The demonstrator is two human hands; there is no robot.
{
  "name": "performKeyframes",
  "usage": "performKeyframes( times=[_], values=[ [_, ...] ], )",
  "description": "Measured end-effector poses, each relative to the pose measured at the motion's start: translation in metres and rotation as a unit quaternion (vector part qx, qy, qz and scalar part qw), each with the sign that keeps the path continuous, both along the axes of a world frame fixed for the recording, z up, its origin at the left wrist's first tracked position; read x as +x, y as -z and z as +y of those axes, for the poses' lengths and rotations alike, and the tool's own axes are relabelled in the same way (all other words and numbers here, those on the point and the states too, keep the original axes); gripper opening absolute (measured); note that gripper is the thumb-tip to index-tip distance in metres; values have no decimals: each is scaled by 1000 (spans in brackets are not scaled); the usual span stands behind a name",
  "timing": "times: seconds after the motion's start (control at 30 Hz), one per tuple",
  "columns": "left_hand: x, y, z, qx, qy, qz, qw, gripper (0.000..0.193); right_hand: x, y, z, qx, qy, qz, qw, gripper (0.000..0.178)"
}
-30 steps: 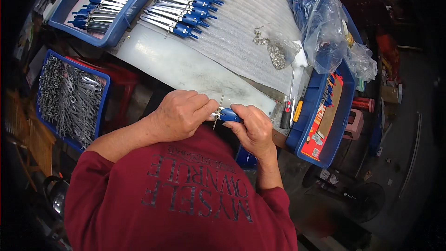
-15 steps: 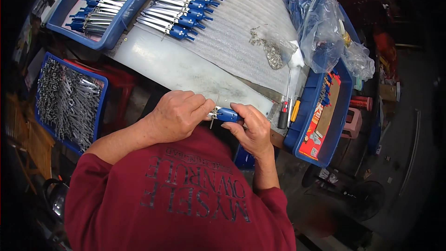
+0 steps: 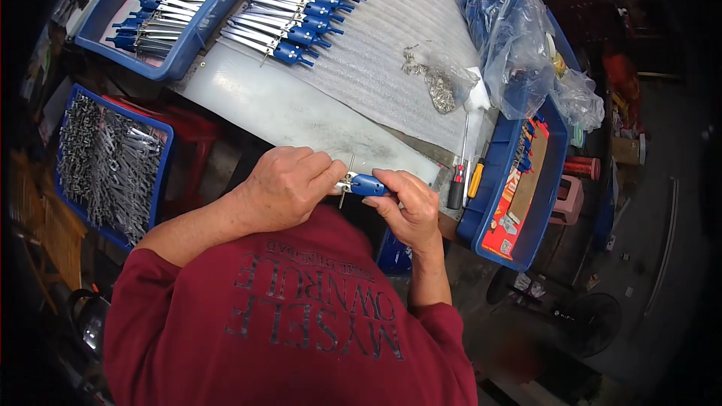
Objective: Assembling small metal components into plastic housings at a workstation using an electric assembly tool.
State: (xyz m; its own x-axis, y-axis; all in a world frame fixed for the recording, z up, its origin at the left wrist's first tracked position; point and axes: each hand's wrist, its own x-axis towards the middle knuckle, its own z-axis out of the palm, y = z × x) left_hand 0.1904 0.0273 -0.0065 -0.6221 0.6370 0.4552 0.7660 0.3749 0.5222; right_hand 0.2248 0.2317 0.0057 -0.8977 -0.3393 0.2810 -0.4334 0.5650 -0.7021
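Left hand [image 3: 289,186] and right hand [image 3: 410,207] grasp one blue-and-silver piece [image 3: 368,185]
Near the edge of the white board [image 3: 278,105], with room ahead.

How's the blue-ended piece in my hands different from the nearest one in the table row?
The held piece is gripped between the left hand and right hand; the row piece lies beside others, untouched. The held piece's metal end is partly covered by the left hand; the row piece's long silver arms show. Both have a blue end and a thin crossing rod.
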Motion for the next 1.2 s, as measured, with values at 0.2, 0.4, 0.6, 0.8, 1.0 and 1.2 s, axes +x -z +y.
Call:
performKeyframes(
  times=[0.2, 0.4, 0.6, 0.8, 1.0, 1.2],
  values=[
    [0, -1, 0, -4, -3, 0, 1000, 26, 2, 3, -1, -12, 22, -4, 1000, 32],
    [-1, -2, -1, 5, 1, 7, 1000, 25, -2, 3, 3, -15, 3, -1, 1000, 32],
    [0, -1, 0, 0, -4, 4, 1000, 26, 0, 3, 1, -14, 10, -4, 1000, 32],
    [1, 0, 0, -5, -4, 8, 1000, 26, 2, 4, 0, -20, 25, -4, 999, 33],
    [1, 0, 0, -8, -9, 7, 1000, 26, 2, 5, 0, -25, 26, -6, 999, 33],
    [-1, 0, 0, -8, -4, 17, 1000, 26, 3, 5, 1, -23, 26, -15, 999, 33]
  ],
)
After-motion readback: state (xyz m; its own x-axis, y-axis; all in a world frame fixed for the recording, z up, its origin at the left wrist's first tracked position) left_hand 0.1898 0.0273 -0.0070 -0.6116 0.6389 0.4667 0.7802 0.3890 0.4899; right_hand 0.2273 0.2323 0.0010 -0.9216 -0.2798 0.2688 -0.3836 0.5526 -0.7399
